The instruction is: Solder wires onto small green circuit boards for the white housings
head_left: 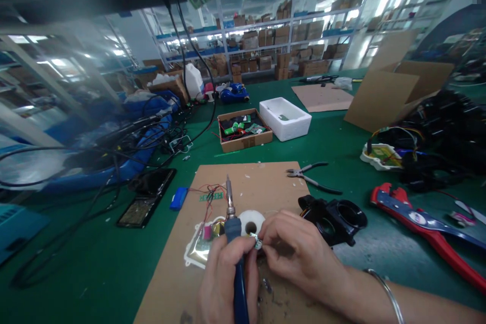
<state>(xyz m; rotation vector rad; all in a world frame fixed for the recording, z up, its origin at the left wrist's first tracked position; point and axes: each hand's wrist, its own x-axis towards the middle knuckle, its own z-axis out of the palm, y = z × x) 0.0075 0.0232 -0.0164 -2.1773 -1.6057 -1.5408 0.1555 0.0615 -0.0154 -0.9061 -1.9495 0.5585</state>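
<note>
A soldering iron (233,228) with a dark blue handle is gripped in my left hand (218,278), its tip pointing up and away from me. My left thumb and index finger also reach a small pale part (256,242). On the other side of that part, the fingertips of my right hand (299,248) are pinched together. The part's exact kind is too small to tell. Just beyond my fingers lies a white spool (252,221). Left of the iron sits a transparent-looking plastic housing (199,249) with a pink piece, partly hidden by my left hand.
Cardboard (261,177) covers the middle of the green bench. Around it lie cutting pliers (315,178), a black plastic part (336,218), a red-handled tool (421,225), a blue battery pack (178,198) and an open black case (147,197). Farther back stand a parts box (246,143) and foam box (292,130).
</note>
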